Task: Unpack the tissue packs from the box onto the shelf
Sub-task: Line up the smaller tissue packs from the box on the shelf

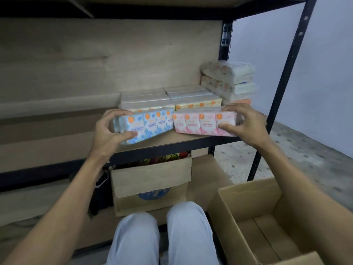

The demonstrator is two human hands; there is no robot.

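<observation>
Wooden shelf board, front edge: left hand grips blue tissue multipack; right hand grips pink tissue multipack. Packs side by side, touching. Open brown cardboard box lower right.

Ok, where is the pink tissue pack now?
Head view, right of centre: the pink tissue pack is at the front of the shelf, its right end held by the right hand, the blue tissue pack left of it.
</observation>
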